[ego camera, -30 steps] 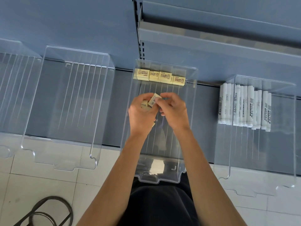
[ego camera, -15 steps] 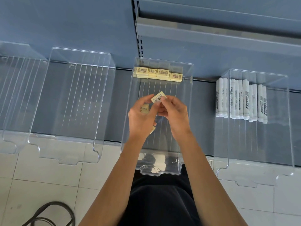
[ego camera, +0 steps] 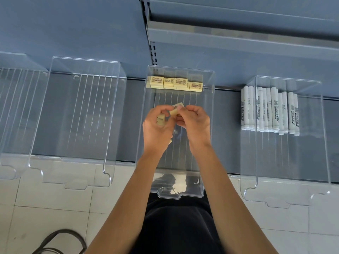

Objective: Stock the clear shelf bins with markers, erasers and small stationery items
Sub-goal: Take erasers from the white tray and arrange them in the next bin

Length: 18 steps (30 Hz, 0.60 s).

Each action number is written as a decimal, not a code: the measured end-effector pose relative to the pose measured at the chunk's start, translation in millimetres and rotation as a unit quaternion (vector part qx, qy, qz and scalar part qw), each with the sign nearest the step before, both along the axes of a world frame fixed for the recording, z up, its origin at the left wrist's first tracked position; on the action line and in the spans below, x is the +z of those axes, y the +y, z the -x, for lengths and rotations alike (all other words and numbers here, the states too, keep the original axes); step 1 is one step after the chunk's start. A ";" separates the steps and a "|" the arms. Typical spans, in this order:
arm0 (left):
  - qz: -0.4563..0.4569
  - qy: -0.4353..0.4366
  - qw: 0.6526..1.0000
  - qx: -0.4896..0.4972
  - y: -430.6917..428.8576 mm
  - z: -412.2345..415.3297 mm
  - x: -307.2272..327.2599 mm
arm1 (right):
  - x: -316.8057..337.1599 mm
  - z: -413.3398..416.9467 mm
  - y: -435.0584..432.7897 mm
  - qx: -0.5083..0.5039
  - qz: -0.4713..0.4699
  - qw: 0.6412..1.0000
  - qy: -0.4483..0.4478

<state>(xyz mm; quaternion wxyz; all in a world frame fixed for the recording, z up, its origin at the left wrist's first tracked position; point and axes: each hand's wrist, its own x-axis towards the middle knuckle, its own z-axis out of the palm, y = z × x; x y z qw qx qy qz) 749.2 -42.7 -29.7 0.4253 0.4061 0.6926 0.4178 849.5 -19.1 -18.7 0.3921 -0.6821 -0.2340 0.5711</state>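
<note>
The left grip [ego camera: 157, 127] clasped spare erasers [ego camera: 161, 119], the right grip [ego camera: 194, 120] pinched another eraser [ego camera: 176, 109]; the eraser row [ego camera: 176, 83] in the middle bin [ego camera: 183, 162] read "miffy".

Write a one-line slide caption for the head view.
Left hand grips spare erasers; right hand pinches one eraser above the part-stocked middle bin; white markers line the right bin.
</note>
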 end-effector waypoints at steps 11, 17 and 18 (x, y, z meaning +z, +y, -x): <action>0.082 -0.080 0.993 0.023 20.4 0.1 -1.3 | -4.2 -0.8 14.4 -0.050 0.004 0.996 0.077; 0.076 -0.096 0.992 0.033 35.2 1.2 -1.5 | -9.3 2.8 16.2 -0.110 0.049 0.956 0.266; 0.073 -0.095 0.992 0.034 36.9 1.3 -2.0 | -10.3 3.7 16.8 -0.118 0.054 0.950 0.282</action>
